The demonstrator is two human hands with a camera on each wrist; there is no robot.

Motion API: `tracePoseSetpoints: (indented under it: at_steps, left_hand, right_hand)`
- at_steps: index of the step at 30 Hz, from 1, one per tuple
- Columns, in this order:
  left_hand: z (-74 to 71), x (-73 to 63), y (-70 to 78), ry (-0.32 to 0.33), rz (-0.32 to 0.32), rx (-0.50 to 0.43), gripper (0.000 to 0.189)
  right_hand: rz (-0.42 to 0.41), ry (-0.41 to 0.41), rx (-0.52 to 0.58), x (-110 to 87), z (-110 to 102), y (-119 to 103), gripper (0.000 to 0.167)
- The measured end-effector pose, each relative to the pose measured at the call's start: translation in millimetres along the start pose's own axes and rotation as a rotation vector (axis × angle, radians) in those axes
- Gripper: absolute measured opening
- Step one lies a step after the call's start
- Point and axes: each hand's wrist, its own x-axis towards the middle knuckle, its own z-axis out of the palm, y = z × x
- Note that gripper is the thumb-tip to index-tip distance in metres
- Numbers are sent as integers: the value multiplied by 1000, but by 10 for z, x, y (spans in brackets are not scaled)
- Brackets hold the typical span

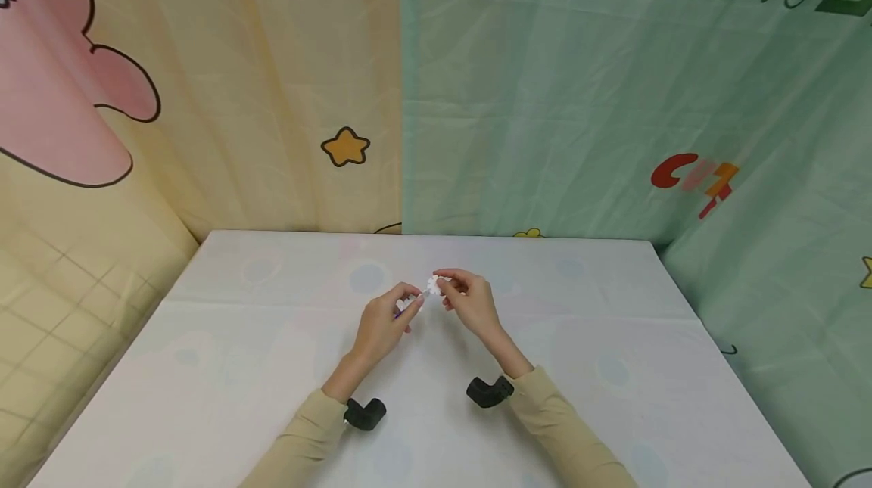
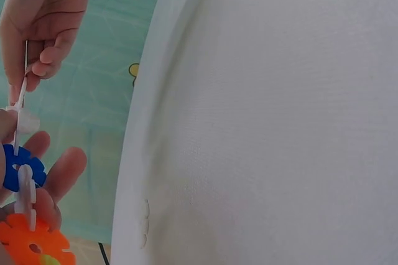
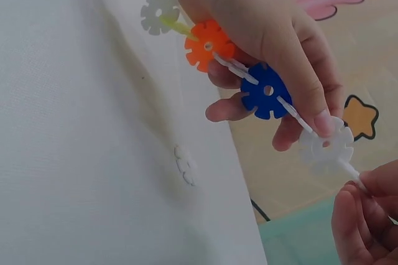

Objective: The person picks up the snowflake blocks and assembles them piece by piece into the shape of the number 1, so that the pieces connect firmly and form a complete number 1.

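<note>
A chain of notched plastic snowflake discs lies along my left hand [image 1: 380,327], whose thumb presses on a white disc [image 3: 337,148]. Behind that disc come a blue disc [image 3: 260,104], an orange disc [image 3: 196,53] and a pale grey disc [image 3: 154,17], linked by white discs and a yellow disc [image 3: 177,26] seen edge-on. My right hand [image 1: 477,309] pinches another white disc [image 3: 351,172], edge-on, which meets the rim of the thumb-pressed one. Fingers partly cover it, so how deep the slots engage cannot be told. Both hands are raised above the table.
A white cloth with faint pale-blue spots covers the table [image 1: 579,397]. Printed curtains, a yellow one [image 1: 272,94] and a green one [image 1: 531,110], hang behind it. Each wrist carries a black camera mount, the left mount [image 1: 365,414] and the right mount [image 1: 489,393].
</note>
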Motion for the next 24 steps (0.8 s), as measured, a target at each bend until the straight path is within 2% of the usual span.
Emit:
tracePoseSetpoints:
  at_steps: [5,12,19,24]
  left_hand:
    - [1,7,12,-3,19,2,10]
    - [21,-8,21,-27,28,-8,10]
    - [42,1,35,1,34,30,16]
    - [44,18,31,26,29,57,27]
  right_hand:
    - [-46,0,-58,18,6,1,16]
    - [-21,-38,-46,9,-9,12,16]
    - [-32,-84,-40,11,-32,-9,18]
    - [-2,-110,14,14,-18,-22,27]
